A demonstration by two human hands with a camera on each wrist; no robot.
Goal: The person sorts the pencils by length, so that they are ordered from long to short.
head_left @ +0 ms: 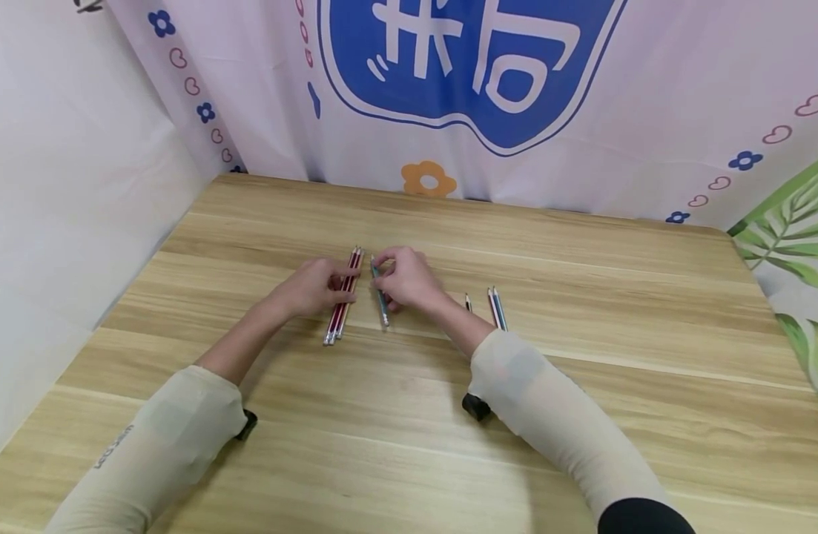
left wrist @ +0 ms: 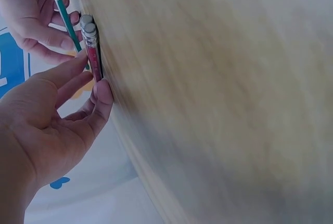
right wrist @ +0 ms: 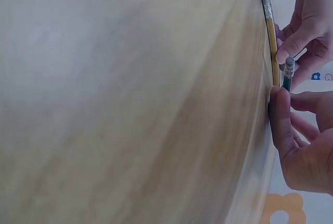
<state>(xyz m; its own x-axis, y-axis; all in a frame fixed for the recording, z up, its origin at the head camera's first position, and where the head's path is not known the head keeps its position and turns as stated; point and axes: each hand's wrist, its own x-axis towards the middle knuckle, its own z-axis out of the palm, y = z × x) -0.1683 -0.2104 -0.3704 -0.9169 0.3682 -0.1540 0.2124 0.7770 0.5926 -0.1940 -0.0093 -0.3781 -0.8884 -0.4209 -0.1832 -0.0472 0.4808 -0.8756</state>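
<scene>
Several pencils [head_left: 334,320], dark red ones with a yellow one along their right side, lie side by side left of the table's middle. My left hand [head_left: 311,288] holds this group, thumb and fingers at its sides. In the left wrist view the red pencil [left wrist: 94,60] shows between the fingertips, its eraser end upward. Just right of the group, my right hand [head_left: 409,280] pinches a teal pencil [head_left: 383,305] with a white eraser end pointing toward me. The yellow pencil [right wrist: 273,47] appears close beside the teal one in the right wrist view.
Beyond the right forearm lie a dark pencil [head_left: 468,302] and a small group of pencils [head_left: 498,308], partly hidden by the sleeve. The wooden table [head_left: 382,445] ends at a printed cloth backdrop [head_left: 262,89] behind and a white wall [head_left: 61,185] at left.
</scene>
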